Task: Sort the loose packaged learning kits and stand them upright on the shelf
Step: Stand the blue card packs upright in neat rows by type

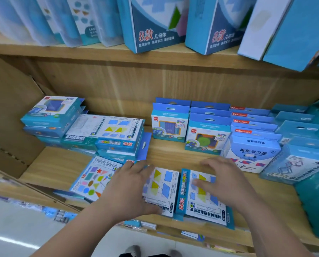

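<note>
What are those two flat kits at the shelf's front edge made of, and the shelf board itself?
Left kit and right kit: printed cardboard boxes, judging by their crisp folded edges and flat printed faces; a clear film wrap is possible, blur hides sheen. Shelf board: matte pale wood grain, likely laminate.

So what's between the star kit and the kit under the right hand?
Another flat kit, the left hand resting on it; head view.
</note>
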Tool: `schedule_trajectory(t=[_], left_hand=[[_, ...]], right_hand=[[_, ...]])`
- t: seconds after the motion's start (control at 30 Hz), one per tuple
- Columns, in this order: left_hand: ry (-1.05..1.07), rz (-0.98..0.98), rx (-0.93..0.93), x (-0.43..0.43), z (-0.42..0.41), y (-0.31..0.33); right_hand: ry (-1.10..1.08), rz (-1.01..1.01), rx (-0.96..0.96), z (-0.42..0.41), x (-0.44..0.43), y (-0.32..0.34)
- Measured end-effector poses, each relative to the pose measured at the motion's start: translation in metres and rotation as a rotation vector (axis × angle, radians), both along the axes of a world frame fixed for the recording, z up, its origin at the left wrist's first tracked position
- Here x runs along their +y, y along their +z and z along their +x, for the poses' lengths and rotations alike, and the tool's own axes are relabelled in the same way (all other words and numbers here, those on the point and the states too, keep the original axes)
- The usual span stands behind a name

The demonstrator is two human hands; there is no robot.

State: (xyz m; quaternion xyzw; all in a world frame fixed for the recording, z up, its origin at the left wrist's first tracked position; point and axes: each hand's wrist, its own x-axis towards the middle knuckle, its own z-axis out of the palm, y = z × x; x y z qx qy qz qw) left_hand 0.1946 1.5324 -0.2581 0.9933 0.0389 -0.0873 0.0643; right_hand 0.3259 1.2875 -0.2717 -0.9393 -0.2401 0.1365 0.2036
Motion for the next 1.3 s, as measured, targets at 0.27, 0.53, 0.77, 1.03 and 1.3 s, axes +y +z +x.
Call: schedule_trajectory(t=[0.27,0.53,0.77,1.03,1.3], left_hand=[[0.298,-0.023,-0.667,0.114,-0.017,0.029],[0.658,0.077,-0.564,0.233,-0.018,0.043],[0.336,0.053,-0.571,0.237,-0.008,0.022],[0.334,0.075,-0.58,0.245,-0.005,0.015],[0.491,0.066,-0.686,0.267,-0.003,0.013]], right_hand=[[0.169,0.286,-0.074,-0.006,0.124,0.035],[0.285,0.0,-0.146,0.004,0.238,0.046],[0.277,-0.22,-0.053,0.023,0.262,0.039],[0.194,-0.013,-0.075,-0.018,0.204,0.066],[0.1,-0.064,0.029,-0.059,0.138,0.031]])
